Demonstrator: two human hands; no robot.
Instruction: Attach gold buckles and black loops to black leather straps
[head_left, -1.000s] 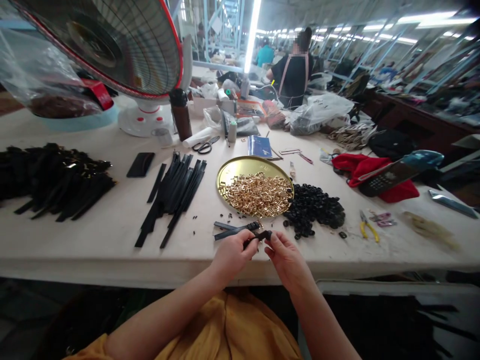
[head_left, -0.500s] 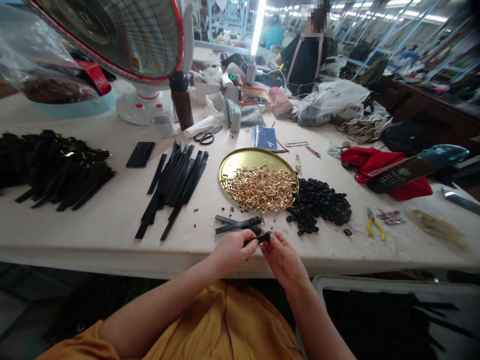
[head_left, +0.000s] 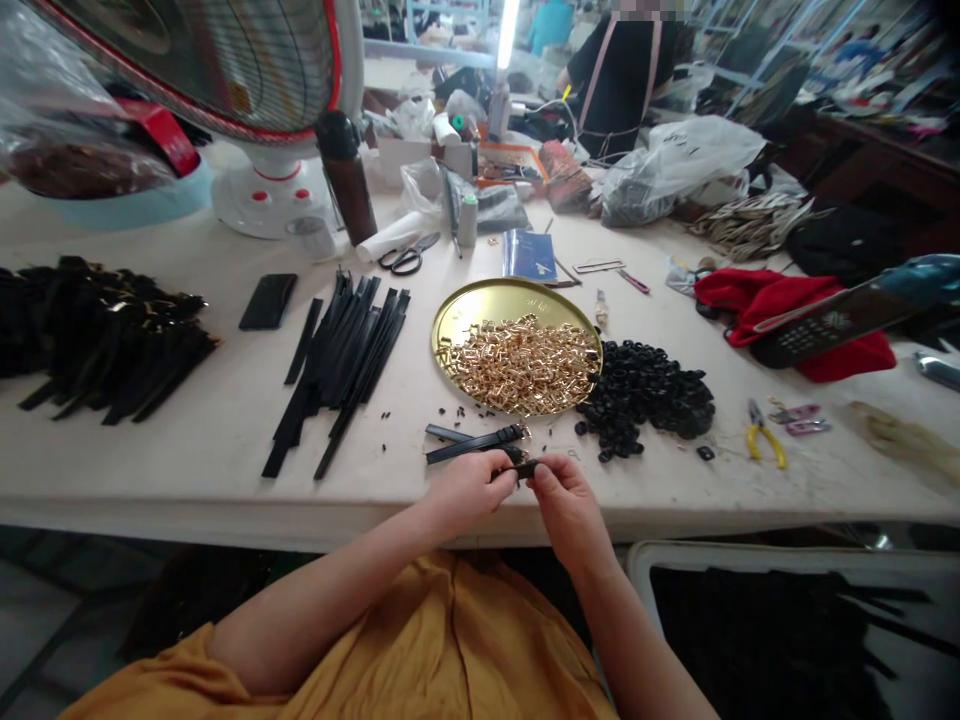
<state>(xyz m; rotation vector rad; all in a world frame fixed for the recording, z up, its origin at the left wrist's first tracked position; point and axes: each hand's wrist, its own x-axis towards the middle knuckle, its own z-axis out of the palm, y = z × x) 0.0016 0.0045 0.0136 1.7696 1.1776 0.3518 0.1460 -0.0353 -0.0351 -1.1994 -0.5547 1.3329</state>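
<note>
Near the table's front edge, my left hand [head_left: 474,490] and my right hand [head_left: 568,497] both pinch a short black strap [head_left: 525,469], mostly hidden by my fingers. Just beyond my left hand lie a few black straps [head_left: 469,443] with gold buckles at their right ends. Behind them is a round gold tray [head_left: 465,300] heaped with small gold buckles [head_left: 525,362]. Against its right side sits a pile of small black loops [head_left: 651,392]. A bundle of plain black straps [head_left: 341,350] lies to the left of the tray.
Yellow-handled pliers [head_left: 765,436] and pink snips [head_left: 802,418] lie at the right. A phone [head_left: 268,301], scissors [head_left: 409,255] and a blue booklet [head_left: 529,256] are farther back. The fan [head_left: 277,190] stands back left. A bin of black pieces [head_left: 757,630] is below the table at right.
The view has tilted down and shifted slightly. Both hands stay on the strap; my right hand's fingers have curled further over its end.
</note>
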